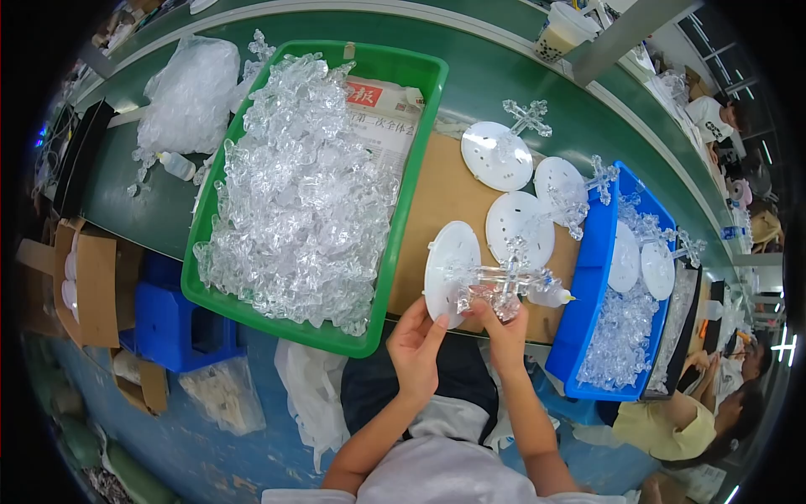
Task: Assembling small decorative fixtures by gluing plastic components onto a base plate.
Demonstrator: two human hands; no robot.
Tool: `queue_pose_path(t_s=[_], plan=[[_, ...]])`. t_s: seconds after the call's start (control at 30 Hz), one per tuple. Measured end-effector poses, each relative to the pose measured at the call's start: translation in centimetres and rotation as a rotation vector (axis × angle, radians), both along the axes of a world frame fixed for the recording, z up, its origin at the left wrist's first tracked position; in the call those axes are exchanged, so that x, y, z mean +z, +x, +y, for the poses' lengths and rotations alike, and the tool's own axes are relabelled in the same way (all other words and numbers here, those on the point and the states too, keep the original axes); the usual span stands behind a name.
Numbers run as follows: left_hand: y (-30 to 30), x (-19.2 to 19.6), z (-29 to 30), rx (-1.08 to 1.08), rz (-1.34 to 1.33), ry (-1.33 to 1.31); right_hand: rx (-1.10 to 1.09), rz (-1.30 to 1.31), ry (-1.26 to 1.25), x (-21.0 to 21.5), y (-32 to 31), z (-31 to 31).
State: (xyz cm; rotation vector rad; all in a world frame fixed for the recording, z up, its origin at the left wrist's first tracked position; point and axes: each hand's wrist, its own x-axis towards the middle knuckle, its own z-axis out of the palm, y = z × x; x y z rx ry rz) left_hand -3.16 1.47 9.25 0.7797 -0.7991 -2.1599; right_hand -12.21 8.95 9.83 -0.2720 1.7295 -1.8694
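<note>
Over the near edge of the brown board, my left hand (415, 346) grips a round white disc (449, 260) by its lower rim, fingers behind and thumb in front. A clear ornate plastic cross (510, 281) stands out sideways from the disc's face. The fingers of my right hand (502, 334) are closed on the lower part of that clear piece. Beyond my hands lie more white discs with clear crosses, among them one disc (519, 227) just behind and another (495, 155) farther off. Close to my right hand is a white squeeze bottle (550, 294) with a yellow tip.
At left, a green tray (409, 210) holds a heap of clear pieces and a newspaper (382, 126). A blue bin (592, 269) at right holds clear parts and discs. A plastic bag (189, 92), a drink cup (564, 38) and a co-worker in a yellow top (667, 427) are around.
</note>
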Motion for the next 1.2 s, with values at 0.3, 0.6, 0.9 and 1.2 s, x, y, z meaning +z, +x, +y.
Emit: queue_pose_path(t_s=[0.3,0.6,0.9,1.2], plan=[[0.1,-0.1,0.5,-0.034,-0.011,-0.075,0.075,0.239,0.114,-0.6,-0.5,0.7],[-0.1,-0.8,1.1,0.022,-0.037,-0.129,0.22,0.646,0.306,0.1,-0.6,0.9],[-0.1,-1.1,0.9,0.036,-0.051,-0.156,0.133,0.594,0.301,0.6,1.2,-0.2],[-1.0,-3.3,0.2,-0.113,-0.704,-1.135,0.195,0.924,0.571,-1.2,-1.1,-4.6]])
